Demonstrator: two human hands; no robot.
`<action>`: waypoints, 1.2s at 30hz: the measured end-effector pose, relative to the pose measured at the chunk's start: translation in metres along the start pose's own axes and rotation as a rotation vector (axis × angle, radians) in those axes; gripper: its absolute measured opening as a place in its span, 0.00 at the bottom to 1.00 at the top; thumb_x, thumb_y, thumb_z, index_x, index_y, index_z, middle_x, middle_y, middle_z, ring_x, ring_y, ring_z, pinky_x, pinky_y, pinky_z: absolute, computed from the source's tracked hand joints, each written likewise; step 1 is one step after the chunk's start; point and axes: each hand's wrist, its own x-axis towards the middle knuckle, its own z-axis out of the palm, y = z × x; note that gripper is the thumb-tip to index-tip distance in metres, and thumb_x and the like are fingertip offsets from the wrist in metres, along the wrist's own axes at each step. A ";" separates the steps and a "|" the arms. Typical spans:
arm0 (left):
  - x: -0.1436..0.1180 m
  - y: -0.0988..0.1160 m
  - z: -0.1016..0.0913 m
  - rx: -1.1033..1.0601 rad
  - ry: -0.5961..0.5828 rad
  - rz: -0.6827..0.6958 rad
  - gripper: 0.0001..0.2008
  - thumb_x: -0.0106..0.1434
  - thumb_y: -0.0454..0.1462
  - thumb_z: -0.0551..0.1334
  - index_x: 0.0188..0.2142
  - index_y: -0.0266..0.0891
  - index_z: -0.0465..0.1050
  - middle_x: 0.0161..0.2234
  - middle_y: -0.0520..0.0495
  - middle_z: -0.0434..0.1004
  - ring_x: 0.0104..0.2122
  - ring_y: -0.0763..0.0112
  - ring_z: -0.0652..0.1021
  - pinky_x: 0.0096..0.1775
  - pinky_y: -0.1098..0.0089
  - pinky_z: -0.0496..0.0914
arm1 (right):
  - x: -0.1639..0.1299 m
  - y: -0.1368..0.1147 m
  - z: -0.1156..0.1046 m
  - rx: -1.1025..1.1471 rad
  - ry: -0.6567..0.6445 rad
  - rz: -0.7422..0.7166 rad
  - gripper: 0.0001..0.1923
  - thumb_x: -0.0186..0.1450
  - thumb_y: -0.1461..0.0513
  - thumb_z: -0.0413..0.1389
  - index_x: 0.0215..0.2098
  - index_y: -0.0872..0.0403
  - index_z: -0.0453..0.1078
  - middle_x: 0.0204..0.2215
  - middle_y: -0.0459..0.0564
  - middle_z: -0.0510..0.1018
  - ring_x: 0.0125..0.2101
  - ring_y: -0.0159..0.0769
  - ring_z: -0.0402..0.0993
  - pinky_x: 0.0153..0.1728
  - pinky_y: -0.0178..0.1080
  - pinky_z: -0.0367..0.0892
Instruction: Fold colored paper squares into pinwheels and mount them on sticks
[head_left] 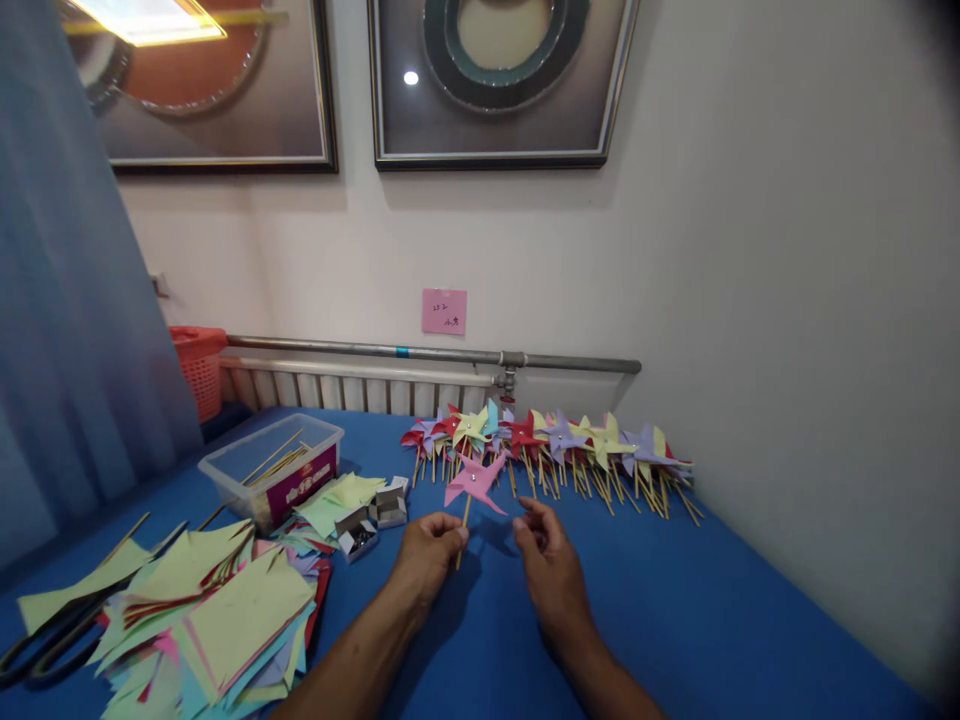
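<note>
**Pink pinwheel held up by its stick**

Blue cloth covers the surface point(675, 610), with a row of finished pinwheels point(555, 445) along the wall. The left hand point(427, 553) pinches the stick of a pink pinwheel point(475, 481), holding it upright just before that row. The right hand point(546, 555) hovers beside it, fingers loosely curled, gripping nothing. Cut paper squares point(217, 620), small pin boxes point(371, 520) and a clear tub of sticks point(274, 465) lie to the left. This looks like the checking stage of a finished piece; setting it down would call for a clear spot among the row.

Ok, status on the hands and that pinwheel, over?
Left hand pinching pink pinwheel by its stick, upright. Right hand open beside it, holding nothing. Finished pinwheels piled at the wall behind, paper squares to the left; nothing blocking.
</note>
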 end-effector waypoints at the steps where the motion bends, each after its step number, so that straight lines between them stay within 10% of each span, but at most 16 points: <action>1: 0.001 -0.001 0.000 0.014 0.002 0.000 0.17 0.40 0.45 0.74 0.22 0.37 0.72 0.14 0.56 0.66 0.16 0.78 0.64 0.23 0.74 0.55 | 0.000 -0.001 -0.001 -0.011 -0.009 -0.022 0.23 0.62 0.49 0.57 0.51 0.52 0.73 0.35 0.50 0.77 0.32 0.40 0.73 0.35 0.41 0.70; 9: 0.005 -0.007 -0.002 0.051 0.002 0.044 0.16 0.41 0.46 0.71 0.22 0.37 0.71 0.14 0.57 0.64 0.16 0.78 0.62 0.23 0.73 0.54 | -0.017 -0.011 0.005 -0.037 -0.325 -0.107 0.16 0.64 0.53 0.59 0.48 0.48 0.78 0.36 0.49 0.80 0.35 0.41 0.75 0.38 0.41 0.68; 20: 0.000 -0.009 0.003 0.147 -0.073 0.009 0.10 0.44 0.41 0.67 0.21 0.38 0.70 0.14 0.57 0.64 0.16 0.78 0.61 0.23 0.72 0.52 | 0.007 -0.003 0.001 0.540 -0.074 0.361 0.21 0.53 0.47 0.68 0.32 0.51 0.71 0.24 0.42 0.75 0.20 0.30 0.67 0.22 0.33 0.62; 36: -0.003 -0.010 0.006 0.164 -0.102 -0.007 0.10 0.43 0.39 0.68 0.20 0.38 0.69 0.14 0.56 0.65 0.16 0.78 0.62 0.23 0.73 0.53 | -0.003 -0.005 0.006 0.636 -0.156 0.450 0.17 0.53 0.51 0.68 0.30 0.50 0.68 0.22 0.40 0.72 0.21 0.31 0.68 0.26 0.34 0.64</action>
